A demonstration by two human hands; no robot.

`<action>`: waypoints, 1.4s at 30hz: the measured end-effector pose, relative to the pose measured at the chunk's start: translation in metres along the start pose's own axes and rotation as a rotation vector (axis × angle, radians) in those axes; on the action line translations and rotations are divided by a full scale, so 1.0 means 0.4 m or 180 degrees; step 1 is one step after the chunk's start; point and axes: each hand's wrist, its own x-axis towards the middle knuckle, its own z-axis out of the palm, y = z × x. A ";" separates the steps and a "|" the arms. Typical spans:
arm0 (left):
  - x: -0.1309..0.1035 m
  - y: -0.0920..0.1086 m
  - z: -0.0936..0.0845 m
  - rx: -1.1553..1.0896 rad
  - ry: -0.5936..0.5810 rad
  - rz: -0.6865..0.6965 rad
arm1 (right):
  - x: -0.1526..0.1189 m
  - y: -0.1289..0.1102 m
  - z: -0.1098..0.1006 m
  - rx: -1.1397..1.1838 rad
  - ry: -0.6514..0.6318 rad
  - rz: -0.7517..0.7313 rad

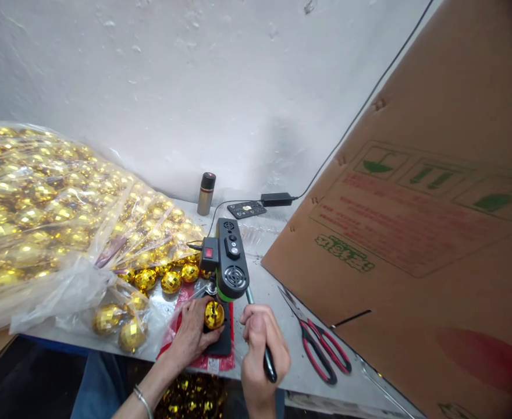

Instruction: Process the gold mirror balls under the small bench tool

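Observation:
My left hand (194, 326) has its fingers closed round a gold mirrored ball (214, 315) on the black base of a small bench drill press (233, 256). The ball sits under the drill's head; the bit itself I cannot make out clearly. My right hand (263, 349) is wrapped round the drill press's lever handle (269, 365), which slants up to the machine's right side. Red plastic sheeting (227, 361) lies under the base. Several loose gold balls (171, 282) rest just left of the machine.
A big clear bag of gold balls (33, 203) fills the left side. Red-handled scissors (319, 343) lie right of my right hand, beside a large cardboard box (413, 233). Behind stand a bottle (206, 194), a phone (246, 209) and a power adapter (276, 199). More gold balls (190, 398) are below the table edge.

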 end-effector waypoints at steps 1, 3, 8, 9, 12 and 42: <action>0.000 0.001 -0.002 -0.0001 -0.0032 -0.0002 | -0.015 0.015 0.001 -0.0026 0.0011 -0.0070; -0.001 0.002 -0.004 -0.0001 -0.0075 -0.0023 | -0.043 0.046 0.006 -0.0091 0.0042 -0.0195; -0.003 0.007 -0.006 -0.0032 -0.0071 -0.0046 | -0.081 0.095 0.025 -0.0066 0.0340 -0.0324; -0.003 0.008 -0.005 -0.0029 -0.0078 -0.0053 | -0.083 0.097 0.029 -0.0054 0.0389 -0.0315; -0.003 0.011 -0.003 0.0009 -0.0085 -0.0074 | -0.085 0.098 0.039 -0.0043 0.0480 -0.0305; -0.002 0.001 0.011 -0.0033 0.0051 -0.0078 | -0.119 0.136 0.046 -0.0377 0.0476 -0.0509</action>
